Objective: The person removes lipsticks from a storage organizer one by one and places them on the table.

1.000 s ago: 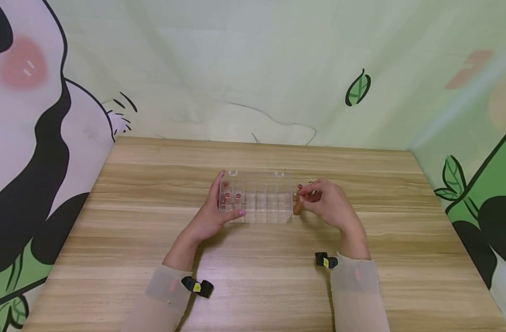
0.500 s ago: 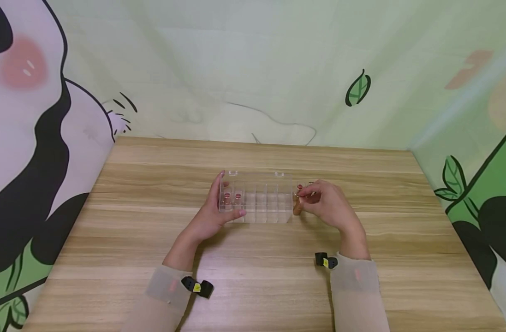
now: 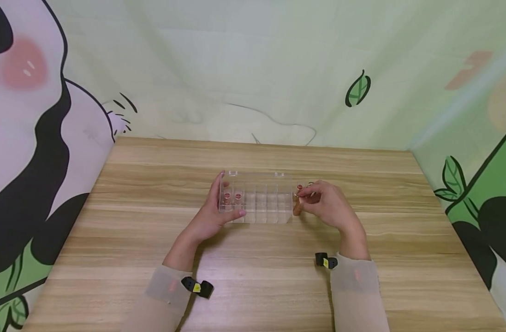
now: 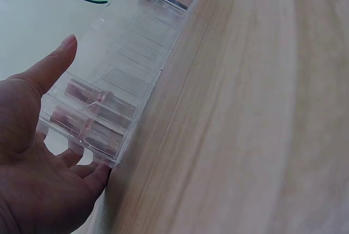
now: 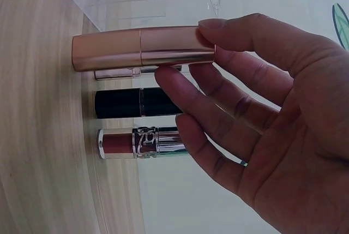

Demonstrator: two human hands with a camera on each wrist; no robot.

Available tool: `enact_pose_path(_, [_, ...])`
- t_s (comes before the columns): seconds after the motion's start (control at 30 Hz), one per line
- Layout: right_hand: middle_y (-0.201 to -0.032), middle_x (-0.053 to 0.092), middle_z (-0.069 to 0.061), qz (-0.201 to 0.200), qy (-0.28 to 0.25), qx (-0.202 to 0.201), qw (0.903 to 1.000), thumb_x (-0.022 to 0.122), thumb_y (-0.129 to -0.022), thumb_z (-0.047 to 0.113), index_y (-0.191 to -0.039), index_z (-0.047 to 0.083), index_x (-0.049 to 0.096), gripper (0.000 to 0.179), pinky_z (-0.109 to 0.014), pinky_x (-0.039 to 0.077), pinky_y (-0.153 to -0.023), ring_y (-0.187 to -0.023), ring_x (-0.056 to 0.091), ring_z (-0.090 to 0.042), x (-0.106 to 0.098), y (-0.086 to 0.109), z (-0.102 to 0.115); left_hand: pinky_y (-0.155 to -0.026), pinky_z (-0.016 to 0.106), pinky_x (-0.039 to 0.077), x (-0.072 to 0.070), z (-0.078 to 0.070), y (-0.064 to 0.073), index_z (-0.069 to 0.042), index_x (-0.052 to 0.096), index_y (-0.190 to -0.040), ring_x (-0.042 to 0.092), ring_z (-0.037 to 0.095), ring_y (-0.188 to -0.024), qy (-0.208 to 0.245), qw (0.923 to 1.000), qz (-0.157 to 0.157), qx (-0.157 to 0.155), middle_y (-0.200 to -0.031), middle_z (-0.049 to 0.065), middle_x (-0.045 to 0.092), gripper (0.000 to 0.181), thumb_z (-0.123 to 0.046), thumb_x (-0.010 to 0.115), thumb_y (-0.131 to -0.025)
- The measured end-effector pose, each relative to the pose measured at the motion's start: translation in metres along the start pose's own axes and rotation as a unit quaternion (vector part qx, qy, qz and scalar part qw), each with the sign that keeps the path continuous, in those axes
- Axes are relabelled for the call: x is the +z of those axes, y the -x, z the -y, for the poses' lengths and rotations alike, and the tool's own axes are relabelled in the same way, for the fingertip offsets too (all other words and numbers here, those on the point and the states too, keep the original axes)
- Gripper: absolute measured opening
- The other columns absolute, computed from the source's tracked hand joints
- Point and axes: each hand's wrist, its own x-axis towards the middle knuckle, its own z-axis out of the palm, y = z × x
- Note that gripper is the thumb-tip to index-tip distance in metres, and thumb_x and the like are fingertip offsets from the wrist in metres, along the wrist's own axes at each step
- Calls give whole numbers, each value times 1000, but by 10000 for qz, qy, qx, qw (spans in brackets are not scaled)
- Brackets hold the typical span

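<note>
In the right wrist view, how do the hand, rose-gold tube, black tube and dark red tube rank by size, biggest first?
1. Right hand
2. Rose-gold tube, though it looks nearer the camera than the other tubes
3. Black tube and dark red tube: unranked; they look alike, and fingers partly hide both.

The right grip [image 5: 289,136] partly hides the black tube [image 5: 117,103].

Soft glare on the table [image 3: 257,276]

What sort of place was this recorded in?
Probably a set staged for recording: a wood-grain tabletop, a cartoon panda backdrop behind it, and two black wrist cameras.
</note>
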Motion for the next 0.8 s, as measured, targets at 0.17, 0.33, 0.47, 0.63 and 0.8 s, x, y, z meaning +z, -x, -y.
enact_pose_path(0.17, [-112, 72, -13, -3, -42, 0, 10000, 81, -91, 4, -109, 1, 80, 18, -40, 58, -83, -97, 72, -30, 0, 0, 0, -129, 64, 13, 0, 0, 0, -39, 0, -172, 19, 40, -161, -3, 10000, 8, 5, -174, 11, 20, 122, -30, 90, -89])
enact_pose_path(0.33, [-110, 71, -13, -4, -69, 12, 10000, 82, -90, 3, -109, 1, 80, 19, -40, 58, -83, -96, 72, -30, 0, 1, 0, -129, 64, 14, 0, 1, 0, -39, 0, -172, 19, 40, -161, 5, 10000, 15, -2, -174, 10, 20, 122, -29, 90, -89])
enact_pose_path(0.47, [-109, 71, -12, -14, -91, 47, 9999, 82, -91, 4, -111, 1, 81, 20, -40, 58, -83, -96, 72, -29, 0, 1, 0, -128, 65, 14, 0, 1, 0, -42, 0, -171, 20, 40, -161, -12, 10000, 16, -2, -175, 10, 20, 122, -30, 90, -89])
enact_pose_path(0.63, [-106, 70, -12, -44, -133, 65, 9999, 83, -92, 6, -114, 1, 81, 22, -39, 58, -82, -96, 72, -28, -1, 1, 1, -128, 65, 15, 0, 0, 1, -43, 0, -171, 22, 41, -160, -60, 10000, 5, 29, -174, 10, 21, 122, -30, 90, -89])
enact_pose_path(0.8, [-105, 69, -11, -51, -164, 65, 9998, 83, -92, 6, -114, 1, 81, 22, -39, 58, -82, -96, 72, -28, -3, 2, 1, -128, 64, 16, 0, 0, 1, -47, 1, -170, 23, 40, -160, -63, 10000, -24, -35, -174, 9, 22, 122, -29, 90, -89])
